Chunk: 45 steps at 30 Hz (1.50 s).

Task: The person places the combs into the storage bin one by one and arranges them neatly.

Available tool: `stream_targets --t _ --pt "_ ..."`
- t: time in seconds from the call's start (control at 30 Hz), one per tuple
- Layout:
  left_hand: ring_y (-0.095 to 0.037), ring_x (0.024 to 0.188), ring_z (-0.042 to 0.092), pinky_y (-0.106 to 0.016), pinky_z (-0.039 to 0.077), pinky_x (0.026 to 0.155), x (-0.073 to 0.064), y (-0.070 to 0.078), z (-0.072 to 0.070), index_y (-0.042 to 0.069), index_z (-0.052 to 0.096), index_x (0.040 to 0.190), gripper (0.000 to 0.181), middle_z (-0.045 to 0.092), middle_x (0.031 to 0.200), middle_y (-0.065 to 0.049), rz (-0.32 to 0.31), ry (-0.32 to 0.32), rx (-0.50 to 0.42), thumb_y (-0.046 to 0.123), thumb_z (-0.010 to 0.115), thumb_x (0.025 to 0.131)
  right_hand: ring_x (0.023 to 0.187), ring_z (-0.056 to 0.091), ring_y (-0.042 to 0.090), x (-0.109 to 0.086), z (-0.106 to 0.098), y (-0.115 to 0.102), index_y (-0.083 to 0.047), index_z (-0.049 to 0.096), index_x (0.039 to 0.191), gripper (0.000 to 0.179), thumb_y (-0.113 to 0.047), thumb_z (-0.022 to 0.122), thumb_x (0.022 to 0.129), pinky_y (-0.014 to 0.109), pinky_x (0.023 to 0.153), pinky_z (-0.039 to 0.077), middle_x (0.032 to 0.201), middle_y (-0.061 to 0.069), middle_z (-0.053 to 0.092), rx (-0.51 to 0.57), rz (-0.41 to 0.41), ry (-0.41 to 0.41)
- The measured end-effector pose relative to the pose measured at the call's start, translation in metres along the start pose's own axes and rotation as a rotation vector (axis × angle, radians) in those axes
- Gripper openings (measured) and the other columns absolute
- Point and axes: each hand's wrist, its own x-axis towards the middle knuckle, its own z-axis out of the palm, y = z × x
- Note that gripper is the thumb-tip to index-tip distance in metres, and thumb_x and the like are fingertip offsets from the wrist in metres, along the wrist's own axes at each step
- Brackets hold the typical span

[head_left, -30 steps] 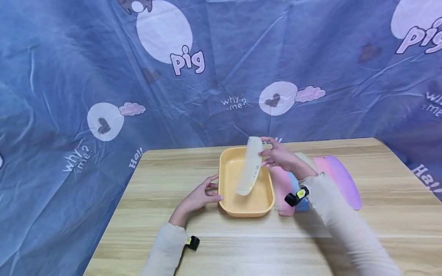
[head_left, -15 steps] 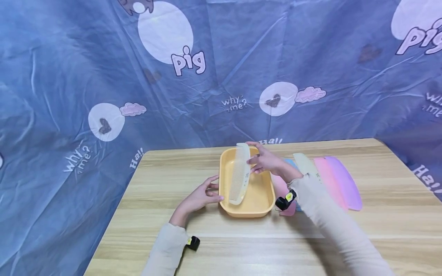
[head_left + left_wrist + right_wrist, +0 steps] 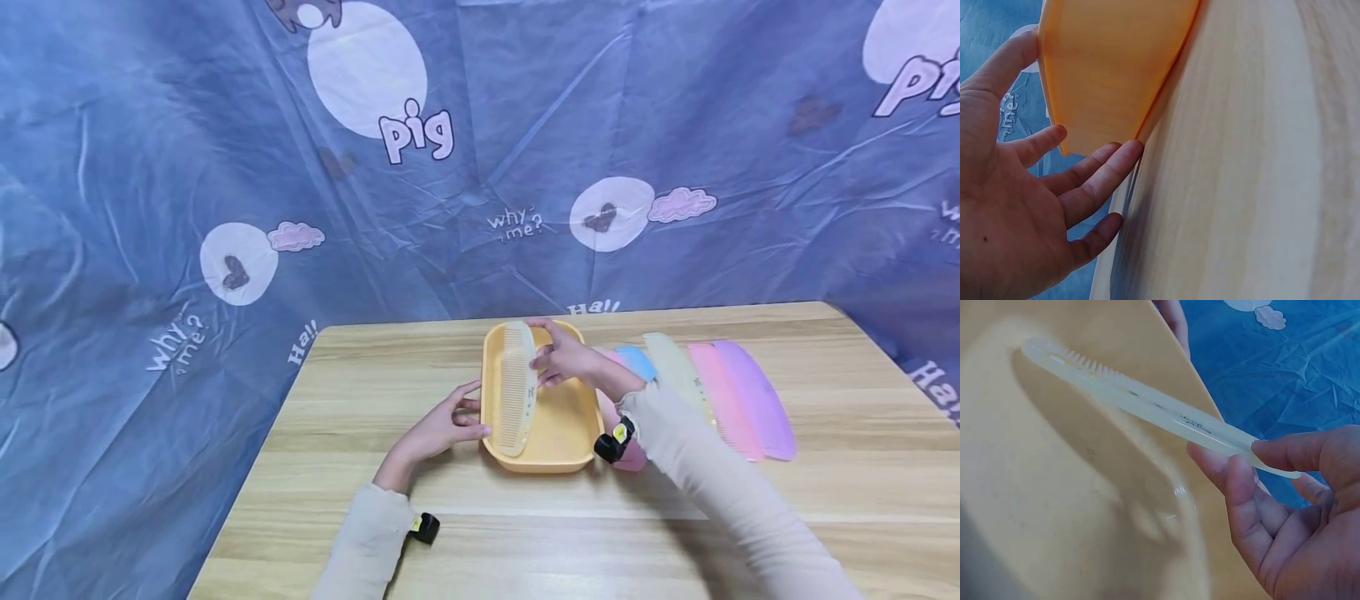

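A pale cream-white comb (image 3: 528,408) hangs over the left part of a yellow plastic tray (image 3: 570,454), teeth to the left in the head view. My right hand (image 3: 564,358) pinches its far part by the spine; in the right wrist view, thumb and fingers (image 3: 1244,487) grip one end of the comb (image 3: 1160,419), whose other end reaches over the tray floor. At the tray's left side, my left hand (image 3: 442,427) touches the outer wall. The left wrist view shows its fingertips (image 3: 1132,150) along the wall's lower edge and its thumb near the rim.
Right of the tray lie more combs: a pink one (image 3: 632,457) and a blue one (image 3: 637,361) partly hidden by my right arm, then a pale green one (image 3: 671,358), another pink one (image 3: 726,408) and a purple one (image 3: 757,400). A blue printed cloth (image 3: 450,250) hangs behind the wooden table (image 3: 375,358).
My right hand has carried the pale comb leftward and lower, from the tray's right side to over its left part. My left hand has stayed at the tray's left wall.
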Motion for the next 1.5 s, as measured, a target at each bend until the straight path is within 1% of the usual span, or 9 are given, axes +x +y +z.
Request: stream_targets --t 0.27,0.43,0.63,0.77,0.87,1.03,1.2,1.33,1.5 --pt "-0.026 0.112 0.060 -0.047 0.043 0.103 -0.0006 0.0017 0.0006 0.020 0.023 0.154 0.089 0.050 0.138 -0.017 -0.008 -0.003 -0.010 0.032 0.076 0.083 0.063 0.066 0.018 -0.0001 -0.0033 0.0046 -0.012 0.009 0.153 0.088 0.013 0.056 0.082 0.028 0.059 0.055 0.074 0.004 0.054 -0.002 -0.022 -0.069" --pt "-0.029 0.114 0.060 -0.049 0.042 0.104 -0.0005 0.0031 0.0002 0.022 0.024 0.153 0.089 0.049 0.138 -0.017 -0.013 -0.001 -0.006 0.033 0.077 0.082 0.064 0.064 0.016 -0.0003 -0.0038 0.0043 -0.009 0.010 0.151 0.086 0.013 0.057 0.081 0.028 0.060 0.055 0.078 0.004 0.053 -0.019 -0.015 -0.099" --pt "-0.027 0.113 0.060 -0.047 0.042 0.104 0.0004 0.0044 0.0003 0.024 0.025 0.153 0.088 0.050 0.138 -0.016 -0.029 0.014 -0.010 0.032 0.077 0.082 0.063 0.062 0.015 0.0019 -0.0024 0.0043 -0.006 0.017 0.145 0.076 0.012 0.058 0.083 0.027 0.059 0.053 0.082 0.004 0.045 -0.088 0.011 -0.082" --pt "-0.026 0.111 0.061 -0.047 0.043 0.103 0.0015 0.0029 0.0003 0.022 0.025 0.153 0.087 0.050 0.137 -0.017 -0.019 0.014 -0.002 0.029 0.076 0.084 0.065 0.063 0.015 0.0041 -0.0026 0.0064 -0.003 0.020 0.143 0.074 0.011 0.060 0.083 0.030 0.062 0.054 0.082 0.005 0.047 -0.163 0.009 -0.063" --pt "-0.026 0.111 0.061 -0.047 0.043 0.103 0.0017 0.0016 0.0000 0.020 0.024 0.154 0.086 0.051 0.137 -0.018 -0.012 0.012 0.005 0.028 0.075 0.085 0.064 0.063 0.016 0.0049 -0.0020 0.0067 0.000 0.020 0.142 0.073 0.010 0.062 0.082 0.033 0.063 0.055 0.080 0.007 0.052 -0.226 -0.008 -0.052" --pt "-0.025 0.112 0.061 -0.046 0.043 0.103 0.0009 0.0016 -0.0004 0.022 0.025 0.153 0.086 0.051 0.136 -0.017 -0.016 0.016 0.001 0.029 0.075 0.084 0.059 0.062 0.017 0.0053 0.0000 0.0048 0.006 0.021 0.140 0.074 0.010 0.065 0.082 0.035 0.060 0.056 0.077 0.011 0.057 -0.310 -0.043 -0.040" --pt "-0.025 0.112 0.061 -0.047 0.043 0.103 -0.0003 0.0009 -0.0005 0.022 0.025 0.153 0.087 0.051 0.136 -0.016 -0.015 0.016 -0.002 0.029 0.076 0.084 0.057 0.062 0.018 0.0058 0.0010 0.0056 0.006 0.023 0.141 0.075 0.007 0.068 0.081 0.038 0.059 0.056 0.080 0.012 0.057 -0.386 -0.054 -0.011" --pt "-0.025 0.112 0.061 -0.047 0.042 0.103 -0.0015 0.0013 0.0002 0.024 0.025 0.153 0.087 0.051 0.137 -0.015 -0.026 0.015 -0.013 0.030 0.076 0.084 0.056 0.062 0.022 0.0051 0.0020 0.0072 0.008 0.027 0.140 0.074 0.006 0.070 0.080 0.038 0.057 0.056 0.080 0.012 0.057 -0.451 -0.089 0.001" --pt "-0.024 0.111 0.061 -0.048 0.042 0.103 -0.0011 0.0011 0.0003 0.022 0.024 0.154 0.087 0.051 0.137 -0.015 -0.014 0.008 -0.020 0.032 0.076 0.084 0.058 0.063 0.026 0.0027 0.0027 0.0065 0.008 0.032 0.139 0.070 0.005 0.069 0.080 0.037 0.058 0.056 0.079 0.009 0.058 -0.495 -0.115 0.013"
